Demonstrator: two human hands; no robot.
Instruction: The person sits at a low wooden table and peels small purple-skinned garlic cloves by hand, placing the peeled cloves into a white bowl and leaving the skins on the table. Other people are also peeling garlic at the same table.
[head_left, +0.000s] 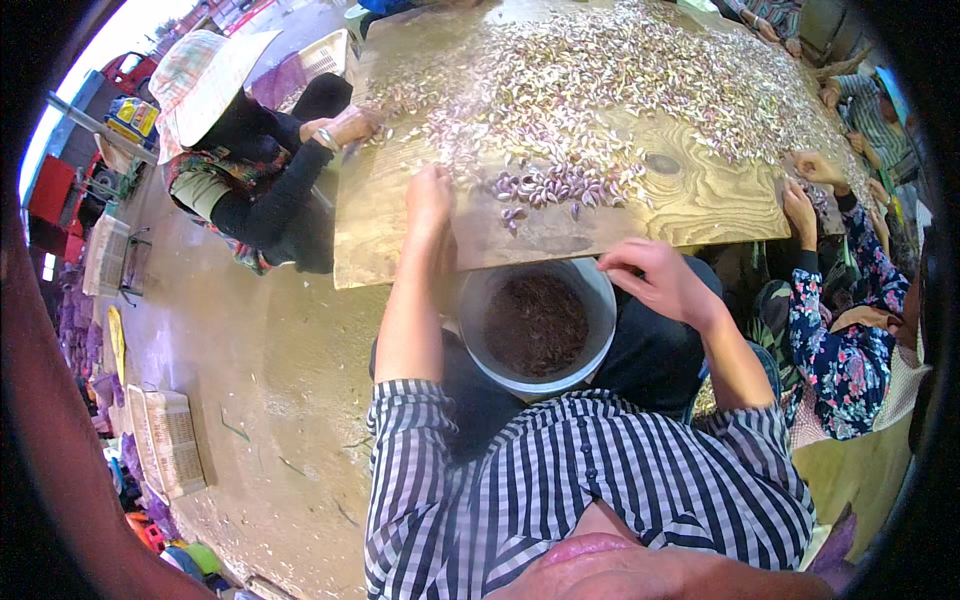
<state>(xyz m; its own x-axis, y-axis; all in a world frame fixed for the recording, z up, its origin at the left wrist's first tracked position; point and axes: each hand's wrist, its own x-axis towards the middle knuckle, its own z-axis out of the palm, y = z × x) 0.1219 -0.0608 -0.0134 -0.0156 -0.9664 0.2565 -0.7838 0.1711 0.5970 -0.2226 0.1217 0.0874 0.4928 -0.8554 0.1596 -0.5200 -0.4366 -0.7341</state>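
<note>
My left hand (430, 201) rests over the near left part of a wooden board (720, 206), fingers curled and slightly blurred. Whether it grips something is hidden. To its right lies a small cluster of purple-skinned garlic cloves (551, 186). Beyond spreads a large heap of loose cloves (637, 75). My right hand (651, 279) hovers off the board's near edge, beside the right rim of a pale bucket (540, 386). Its fingers are bent; I cannot make out anything in them. Dark brown, crumbly matter (536, 322) covers the bucket's bottom, between my legs.
At the left edge of the board, a co-worker in a wide-brimmed hat (199, 90) reaches among cloves. Another in floral sleeves (847, 352) works at the right; more people sit beyond. Plastic crates (161, 439) stand on the wet-looking floor (285, 390) at left.
</note>
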